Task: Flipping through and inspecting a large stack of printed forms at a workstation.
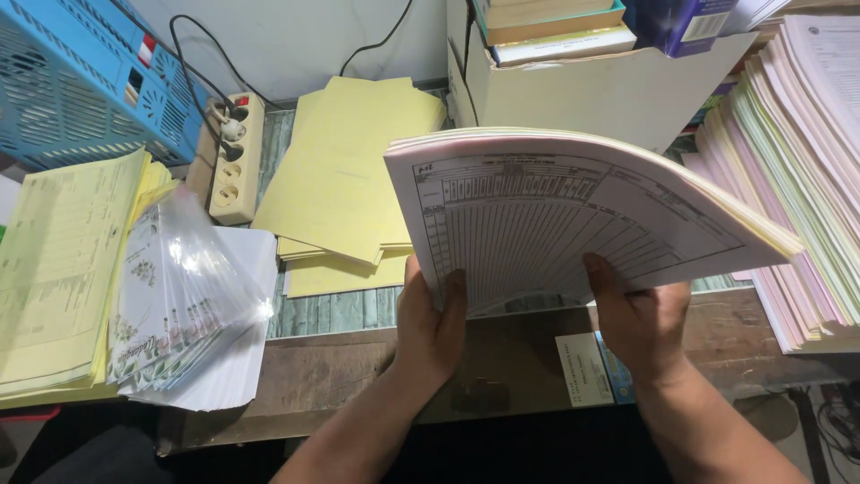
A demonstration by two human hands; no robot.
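A thick sheaf of printed forms (555,215), white on top with pink and yellow sheets beneath, is held up above the desk and fans out away from me. My left hand (430,327) grips its near left corner, thumb on the top sheet. My right hand (638,323) grips the near edge further right, thumb on top too. The far right corner of the sheaf droops over a tall pile of coloured forms (806,197).
Yellow sheets (345,179) lie at centre back, a power strip (235,161) and blue basket (81,81) at back left. Yellow forms (54,269) and plastic-wrapped cards (179,296) sit left. A cardboard box (609,90) of books stands behind. Small cards (582,369) lie on the wooden desk edge (331,376).
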